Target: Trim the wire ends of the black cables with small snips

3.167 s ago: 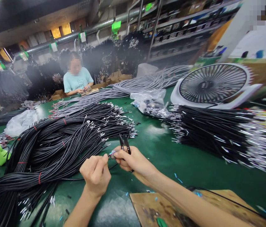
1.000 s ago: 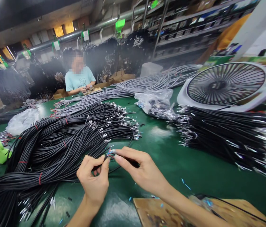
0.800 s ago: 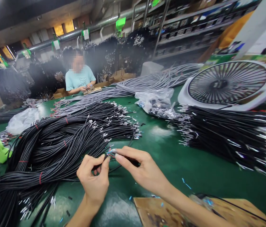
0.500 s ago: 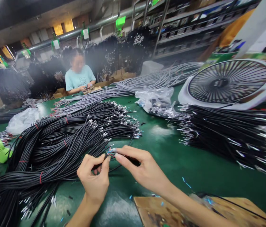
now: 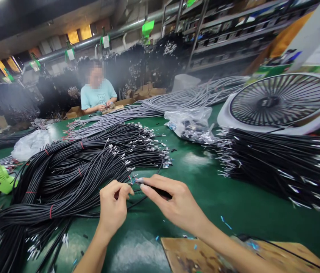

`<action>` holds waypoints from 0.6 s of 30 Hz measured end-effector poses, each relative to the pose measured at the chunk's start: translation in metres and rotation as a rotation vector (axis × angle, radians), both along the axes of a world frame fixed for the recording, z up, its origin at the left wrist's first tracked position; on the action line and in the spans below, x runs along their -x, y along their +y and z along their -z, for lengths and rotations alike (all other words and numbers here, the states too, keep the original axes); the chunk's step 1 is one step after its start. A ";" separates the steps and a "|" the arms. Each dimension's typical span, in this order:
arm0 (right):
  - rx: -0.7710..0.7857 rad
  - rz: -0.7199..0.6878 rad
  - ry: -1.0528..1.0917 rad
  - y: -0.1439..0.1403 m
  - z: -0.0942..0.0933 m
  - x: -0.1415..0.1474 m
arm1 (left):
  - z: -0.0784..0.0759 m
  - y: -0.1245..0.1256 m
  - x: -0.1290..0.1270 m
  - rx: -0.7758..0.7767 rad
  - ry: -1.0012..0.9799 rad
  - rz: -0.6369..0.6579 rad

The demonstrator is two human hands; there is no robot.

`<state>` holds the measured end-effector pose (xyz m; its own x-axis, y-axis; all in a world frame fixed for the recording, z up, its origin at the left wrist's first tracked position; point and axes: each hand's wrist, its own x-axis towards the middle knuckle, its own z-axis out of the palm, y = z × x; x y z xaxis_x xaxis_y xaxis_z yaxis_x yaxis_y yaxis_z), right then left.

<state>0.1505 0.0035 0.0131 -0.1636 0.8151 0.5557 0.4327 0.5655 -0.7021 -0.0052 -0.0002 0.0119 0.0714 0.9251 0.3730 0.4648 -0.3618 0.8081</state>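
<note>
My left hand [image 5: 114,206] is closed, with its thumb and fingertips pinched around the end of a black cable; the fingers hide most of that end. Thin colored wires [image 5: 132,180], blue and red among them, stick out just past the fingertips. To the right, my right hand [image 5: 174,199] has its thumb and index finger brought close together at these wires. A dark, slim object [image 5: 162,192] lies under its fingers, and a grey tip shows at the index fingertip. What exactly it holds is unclear. Left of both hands lie bundled black cables [image 5: 71,178] with stripped ends.
Another stack of black cables [image 5: 273,167] lies at right, below a fan [image 5: 279,100]. Further back are a plastic bag [image 5: 189,121] of small parts, grey cables [image 5: 177,100] and a person [image 5: 99,93] at work. A brown board [image 5: 182,254] sits at the front.
My left hand has turned and its fingers have curled over the cable end, which showed before. The right fingertips remain at the wires. The whole view has shifted slightly.
</note>
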 end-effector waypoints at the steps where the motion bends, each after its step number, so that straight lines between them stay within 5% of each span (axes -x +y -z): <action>1: -0.006 -0.001 -0.005 0.000 0.000 0.000 | -0.001 0.000 0.000 0.039 -0.023 0.013; 9: 0.025 -0.007 0.033 0.000 -0.005 -0.001 | -0.009 0.000 -0.001 0.266 -0.191 0.043; 13: 0.096 0.055 0.092 0.002 -0.005 -0.001 | -0.007 -0.002 -0.006 0.168 -0.179 -0.058; 18: 0.043 0.078 0.087 0.003 -0.003 0.002 | 0.005 -0.003 -0.008 0.061 -0.138 -0.026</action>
